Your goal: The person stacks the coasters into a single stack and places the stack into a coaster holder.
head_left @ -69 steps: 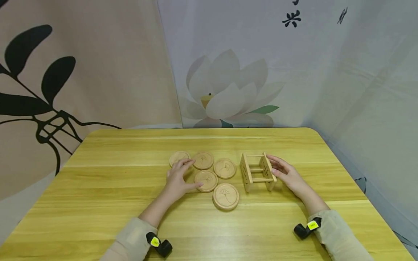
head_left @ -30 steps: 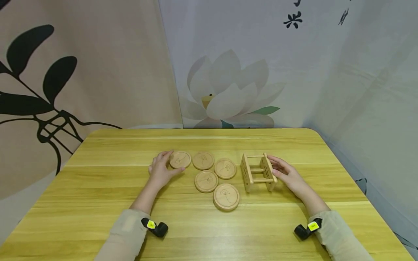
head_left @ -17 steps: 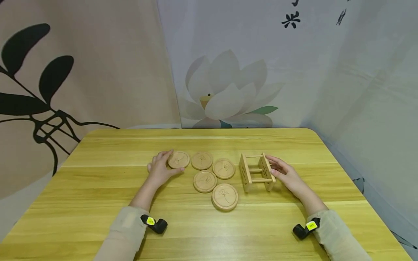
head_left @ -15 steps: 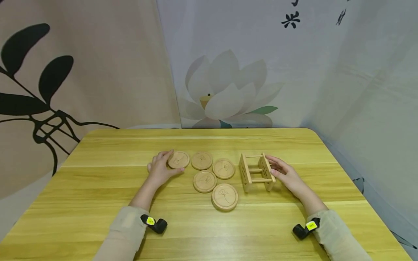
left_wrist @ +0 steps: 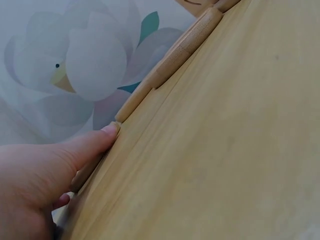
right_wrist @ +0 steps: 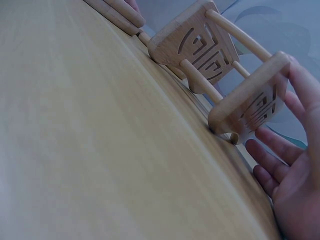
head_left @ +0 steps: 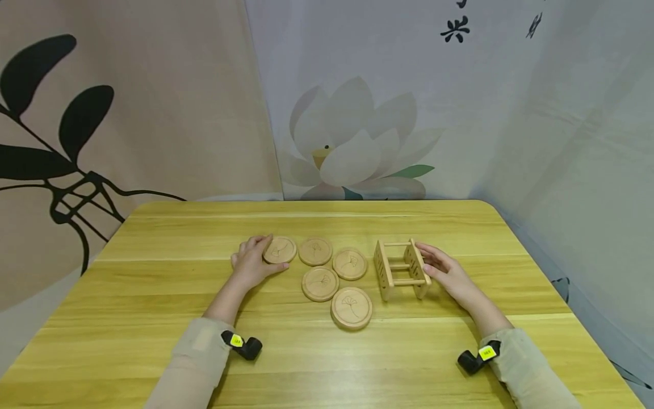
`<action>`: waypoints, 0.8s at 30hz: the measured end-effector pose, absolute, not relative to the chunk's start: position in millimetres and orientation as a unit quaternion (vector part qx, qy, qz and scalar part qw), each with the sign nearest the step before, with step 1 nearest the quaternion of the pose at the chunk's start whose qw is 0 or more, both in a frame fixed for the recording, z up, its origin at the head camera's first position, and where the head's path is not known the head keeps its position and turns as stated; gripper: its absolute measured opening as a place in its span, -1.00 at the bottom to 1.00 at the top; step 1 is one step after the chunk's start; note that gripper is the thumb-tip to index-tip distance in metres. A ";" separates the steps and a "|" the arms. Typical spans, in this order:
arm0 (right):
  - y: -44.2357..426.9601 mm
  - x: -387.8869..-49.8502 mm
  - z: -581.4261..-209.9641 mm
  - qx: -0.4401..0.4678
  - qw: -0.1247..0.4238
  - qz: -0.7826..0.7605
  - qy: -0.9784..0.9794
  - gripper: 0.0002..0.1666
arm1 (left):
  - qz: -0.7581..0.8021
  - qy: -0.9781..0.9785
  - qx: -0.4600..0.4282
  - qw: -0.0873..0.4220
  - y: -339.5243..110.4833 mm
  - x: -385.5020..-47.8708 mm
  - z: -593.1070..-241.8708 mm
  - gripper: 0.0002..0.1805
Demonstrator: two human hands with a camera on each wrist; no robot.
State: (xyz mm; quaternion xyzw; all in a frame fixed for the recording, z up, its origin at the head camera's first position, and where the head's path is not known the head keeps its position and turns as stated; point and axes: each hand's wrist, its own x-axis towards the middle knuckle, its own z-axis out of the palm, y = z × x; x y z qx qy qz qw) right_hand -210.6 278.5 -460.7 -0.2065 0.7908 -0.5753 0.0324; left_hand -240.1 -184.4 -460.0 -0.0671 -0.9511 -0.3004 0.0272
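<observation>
In the head view my left hand (head_left: 251, 262) grips a round wooden coaster (head_left: 281, 250), the leftmost one, with thumb and index finger at its edge. That coaster lies flat on the table. From the left wrist, my thumb (left_wrist: 95, 142) shows against the rim, and the other fingers are mostly hidden. My right hand (head_left: 452, 277) touches the right side panel of a small wooden coaster rack (head_left: 400, 282). The right wrist view shows the thumb at the panel's edge and the lower fingers (right_wrist: 270, 155) loosely bent. The rack stands upright, with rods joining two cut-out panels.
More coasters with a carved leaf lie flat between the hands: one at the back (head_left: 315, 251), one near the rack (head_left: 350, 264), one in the middle (head_left: 320, 284) and a thicker-looking one in front (head_left: 351, 308). A printed curtain (head_left: 357, 113) hangs behind the wooden table (head_left: 306, 363).
My left hand has moved left from over the middle coasters to the leftmost coaster and has stayed there for the last second. The right hand and the rack have kept their places.
</observation>
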 end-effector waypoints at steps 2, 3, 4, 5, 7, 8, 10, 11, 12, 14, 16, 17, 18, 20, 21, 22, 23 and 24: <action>278.6 -210.7 -460.8 -0.206 0.033 -0.578 0.789 -0.40 | -0.300 -0.951 -0.067 0.025 -184.5 -240.7 -459.7 0.05; 278.6 -210.8 -460.8 -0.206 0.034 -0.580 0.787 -0.40 | -0.301 -0.951 -0.067 0.025 -184.5 -241.1 -459.6 0.05; 278.6 -210.7 -460.9 -0.206 0.035 -0.582 0.786 -0.40 | -0.303 -0.950 -0.067 0.023 -184.5 -241.5 -459.5 0.04; 278.5 -210.7 -460.9 -0.206 0.035 -0.583 0.785 -0.40 | -0.303 -0.950 -0.066 0.022 -184.6 -241.9 -459.5 0.04; 278.6 -210.6 -460.9 -0.207 0.036 -0.586 0.783 -0.40 | -0.305 -0.950 -0.065 0.020 -184.6 -242.5 -459.6 0.04; 278.7 -210.6 -460.9 -0.208 0.035 -0.586 0.783 -0.40 | -0.305 -0.950 -0.065 0.019 -184.5 -242.7 -459.4 0.04; 279.1 -210.5 -460.8 -0.208 0.034 -0.585 0.783 -0.40 | -0.304 -0.950 -0.066 0.017 -183.7 -243.1 -459.1 0.04; 279.4 -210.4 -460.7 -0.208 0.034 -0.584 0.784 -0.40 | -0.302 -0.951 -0.066 0.017 -183.3 -243.3 -459.1 0.04; 279.7 -210.4 -460.5 -0.207 0.034 -0.584 0.784 -0.40 | -0.302 -0.951 -0.065 0.016 -182.9 -243.4 -458.9 0.03; 280.2 -210.5 -460.4 -0.206 0.033 -0.582 0.786 -0.40 | -0.302 -0.951 -0.065 0.016 -182.4 -243.4 -458.3 0.02; 280.1 -210.2 -460.2 -0.205 0.033 -0.581 0.787 -0.40 | -0.302 -0.951 -0.065 0.016 -182.8 -242.9 -458.0 0.02; 280.0 -210.2 -460.1 -0.205 0.034 -0.580 0.788 -0.40 | -0.302 -0.951 -0.066 0.016 -183.0 -242.7 -458.0 0.01; 279.7 -210.0 -460.0 -0.205 0.033 -0.580 0.788 -0.40 | -0.304 -0.950 -0.066 0.017 -183.3 -242.3 -457.8 0.01; 279.4 -210.0 -460.0 -0.205 0.033 -0.580 0.788 -0.40 | -0.306 -0.950 -0.067 0.018 -183.9 -241.7 -457.9 0.01; 279.1 -210.0 -460.0 -0.206 0.034 -0.580 0.788 -0.40 | -0.307 -0.949 -0.067 0.019 -184.1 -241.4 -458.0 0.01; 278.8 -210.0 -459.9 -0.206 0.034 -0.580 0.788 -0.40 | -0.307 -0.949 -0.068 0.020 -184.4 -241.1 -458.2 0.00; 278.6 -210.1 -459.9 -0.206 0.035 -0.580 0.788 -0.40 | -0.309 -0.949 -0.069 0.020 -184.6 -240.8 -458.5 0.00; 278.4 -210.1 -459.9 -0.205 0.036 -0.580 0.788 -0.40 | -0.309 -0.948 -0.069 0.021 -185.0 -240.4 -458.7 0.00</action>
